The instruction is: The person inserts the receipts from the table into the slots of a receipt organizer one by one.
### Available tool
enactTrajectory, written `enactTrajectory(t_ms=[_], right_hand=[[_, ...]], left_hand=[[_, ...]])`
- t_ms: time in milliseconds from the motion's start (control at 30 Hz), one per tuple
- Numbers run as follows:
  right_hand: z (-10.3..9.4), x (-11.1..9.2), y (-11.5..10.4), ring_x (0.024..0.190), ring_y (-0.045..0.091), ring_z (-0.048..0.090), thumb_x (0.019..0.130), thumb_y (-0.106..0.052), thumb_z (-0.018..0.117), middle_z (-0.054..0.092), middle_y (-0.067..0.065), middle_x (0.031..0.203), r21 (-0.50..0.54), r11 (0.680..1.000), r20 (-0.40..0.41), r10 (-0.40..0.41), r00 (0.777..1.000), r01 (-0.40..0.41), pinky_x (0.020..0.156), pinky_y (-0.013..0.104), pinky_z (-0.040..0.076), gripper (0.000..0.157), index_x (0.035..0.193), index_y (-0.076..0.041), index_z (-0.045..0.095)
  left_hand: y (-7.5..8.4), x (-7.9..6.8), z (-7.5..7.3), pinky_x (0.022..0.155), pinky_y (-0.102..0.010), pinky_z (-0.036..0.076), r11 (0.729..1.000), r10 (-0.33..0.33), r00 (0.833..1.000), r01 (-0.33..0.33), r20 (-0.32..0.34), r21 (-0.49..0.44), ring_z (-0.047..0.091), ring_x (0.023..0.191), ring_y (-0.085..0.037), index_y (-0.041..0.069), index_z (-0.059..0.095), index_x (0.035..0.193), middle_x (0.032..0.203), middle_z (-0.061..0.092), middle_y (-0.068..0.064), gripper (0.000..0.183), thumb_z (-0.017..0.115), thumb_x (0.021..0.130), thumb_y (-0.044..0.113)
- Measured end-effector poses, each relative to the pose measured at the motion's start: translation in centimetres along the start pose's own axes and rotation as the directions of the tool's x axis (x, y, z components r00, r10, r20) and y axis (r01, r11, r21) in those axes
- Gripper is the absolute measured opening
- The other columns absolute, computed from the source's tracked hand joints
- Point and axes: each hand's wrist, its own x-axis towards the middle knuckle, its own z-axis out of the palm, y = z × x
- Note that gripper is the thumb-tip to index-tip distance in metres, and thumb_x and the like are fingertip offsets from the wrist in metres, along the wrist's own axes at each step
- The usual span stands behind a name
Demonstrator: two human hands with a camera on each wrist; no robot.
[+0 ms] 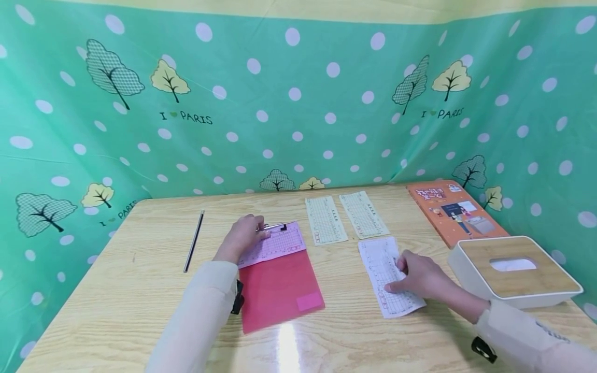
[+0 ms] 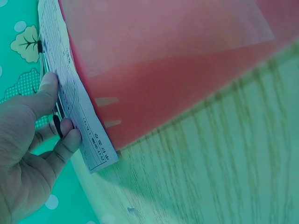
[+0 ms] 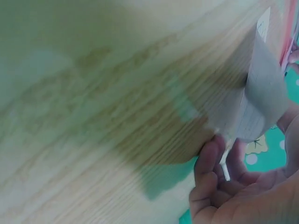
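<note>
My left hand [image 1: 246, 234] is at the top of a red clipboard [image 1: 281, 290]; its thumb and fingers pinch the metal clip [image 2: 57, 112], which has black ends. A pink printed slip [image 1: 280, 243] lies across the clipboard's upper part, beside the clip. To the right, my right hand [image 1: 420, 274] pinches the right edge of a white printed slip [image 1: 380, 269]. That slip is bent upward, its paper [image 3: 264, 93] curling above the wooden table in the right wrist view.
Two pale green printed slips [image 1: 326, 220] lie side by side behind the white one. A pencil [image 1: 194, 241] rests at left. An orange book [image 1: 457, 210] and a tissue box with a wooden lid [image 1: 517, 280] stand at right. A green curtain [image 1: 298, 114] borders the table [image 1: 140, 290].
</note>
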Motion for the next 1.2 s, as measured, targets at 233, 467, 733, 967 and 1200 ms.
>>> enactTrajectory(t_ms=[233,467,733,967,1200], right_hand=[[0.0,0.1,0.6,0.078,0.025,0.051,0.078,-0.034,0.090,0.055,0.015,0.097,0.044,0.999,0.000,0.005,1.000,-0.005,0.063,0.034,0.040,0.069,0.116,0.002,0.046],[-1.0,0.2,1.5,0.083,0.024,0.052,0.088,-0.023,0.081,0.054,0.013,0.098,0.173,0.985,0.029,-0.011,1.000,0.006,0.070,0.035,0.042,0.066,0.133,0.008,0.045],[-2.0,0.2,1.9,0.084,0.021,0.057,0.092,-0.010,0.074,0.064,0.007,0.099,0.187,0.980,-0.004,-0.075,0.997,0.074,0.072,0.033,0.047,0.039,0.125,0.007,0.061],[-2.9,0.3,0.5,0.078,0.017,0.059,0.097,-0.019,0.070,0.071,0.004,0.097,0.145,0.963,-0.072,-0.219,0.973,0.228,0.064,0.027,0.047,0.024,0.113,-0.001,0.073],[-3.6,1.6,-2.5,0.070,0.016,0.058,0.096,-0.024,0.073,0.071,0.000,0.086,0.151,0.924,-0.111,-0.337,0.935,0.351,0.061,0.025,0.046,0.018,0.100,-0.007,0.078]], left_hand=[[0.1,0.0,-0.1,0.082,-0.047,0.050,1.000,0.005,1.000,-0.005,-0.002,0.005,0.057,0.083,-0.029,0.006,0.062,0.088,0.089,0.061,-0.013,0.019,0.074,0.094,0.020],[0.2,-0.2,-0.2,0.080,-0.046,0.049,1.000,0.003,1.000,-0.003,0.002,0.001,0.055,0.081,-0.028,0.006,0.061,0.087,0.087,0.059,-0.012,0.020,0.074,0.094,0.020],[0.2,-0.2,-0.3,0.079,-0.047,0.049,1.000,0.019,1.000,-0.019,0.001,0.008,0.055,0.080,-0.028,0.007,0.060,0.087,0.085,0.059,-0.011,0.020,0.074,0.094,0.020],[0.1,-0.4,-0.3,0.079,-0.047,0.048,1.000,0.023,1.000,-0.023,-0.004,0.006,0.055,0.080,-0.028,0.007,0.059,0.086,0.085,0.058,-0.011,0.021,0.073,0.095,0.020],[0.3,-0.3,-0.5,0.079,-0.045,0.048,1.000,0.013,1.000,-0.013,0.002,-0.003,0.054,0.080,-0.027,0.008,0.060,0.086,0.085,0.058,-0.011,0.020,0.073,0.095,0.020]])
